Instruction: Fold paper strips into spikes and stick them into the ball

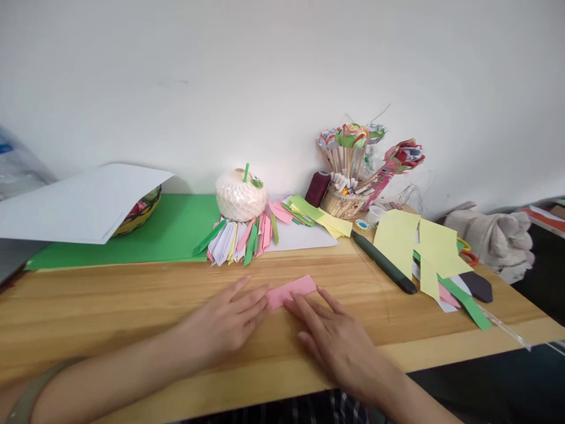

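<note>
A small strip of pink paper (289, 290) lies flat on the wooden table in front of me. My left hand (227, 318) rests at its left end, fingers stretched out and fingertips touching the paper's edge. From the right, my right hand (333, 330) reaches over the strip's near edge and right end, with its fingers spread and pressing down on it. Just beyond the strip is a fan of folded paper strips (229, 241) in white, pink and green, beneath a white ball-shaped paper craft (241, 197).
Green sheets (176, 218) and a stack of white paper (79, 200) lie at the left. A dark green knife-like tool (384, 262) and yellow paper pieces (397, 235) are at the right. Paper flowers on sticks (353, 135) stand at the back beside a maroon thread spool (317, 188).
</note>
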### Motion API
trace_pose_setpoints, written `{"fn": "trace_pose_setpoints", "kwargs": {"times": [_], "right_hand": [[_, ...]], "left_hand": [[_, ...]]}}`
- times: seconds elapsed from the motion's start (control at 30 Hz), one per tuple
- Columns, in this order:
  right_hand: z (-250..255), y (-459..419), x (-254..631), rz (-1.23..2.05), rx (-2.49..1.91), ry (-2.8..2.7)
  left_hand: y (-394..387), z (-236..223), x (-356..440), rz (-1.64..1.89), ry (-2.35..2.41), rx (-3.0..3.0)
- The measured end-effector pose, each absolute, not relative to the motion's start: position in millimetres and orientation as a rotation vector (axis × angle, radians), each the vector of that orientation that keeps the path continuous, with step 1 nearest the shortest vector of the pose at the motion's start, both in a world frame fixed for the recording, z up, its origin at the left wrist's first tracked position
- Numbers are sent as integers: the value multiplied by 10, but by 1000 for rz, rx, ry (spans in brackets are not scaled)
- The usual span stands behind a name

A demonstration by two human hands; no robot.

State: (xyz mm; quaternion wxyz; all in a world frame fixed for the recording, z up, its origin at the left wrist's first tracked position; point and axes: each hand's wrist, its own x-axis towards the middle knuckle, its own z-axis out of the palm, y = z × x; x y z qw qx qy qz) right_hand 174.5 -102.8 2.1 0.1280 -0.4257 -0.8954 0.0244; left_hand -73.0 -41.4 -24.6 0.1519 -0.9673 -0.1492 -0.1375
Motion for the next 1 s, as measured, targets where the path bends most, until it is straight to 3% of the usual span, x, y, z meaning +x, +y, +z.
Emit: {"fn": "trace_pose_setpoints", "kwargs": {"times": [0.23, 0.43, 0.73, 1.0], "right_hand": [[-71, -970, 2146, -226, -1312, -2505], [-51, -794, 2135, -99, -1445, -2267], [-50, -719, 1992, -113, -1378, -2253], [36, -943, 1750, -414, -1233, -2241]], "left_hand": [[-393, -305, -790, -411, -452, -2825], [-241, -225, -874, -440, -467, -3096], [-179, 45, -721, -956, -511, -2930], [-405, 68, -392, -681, -925, -3111]]}}
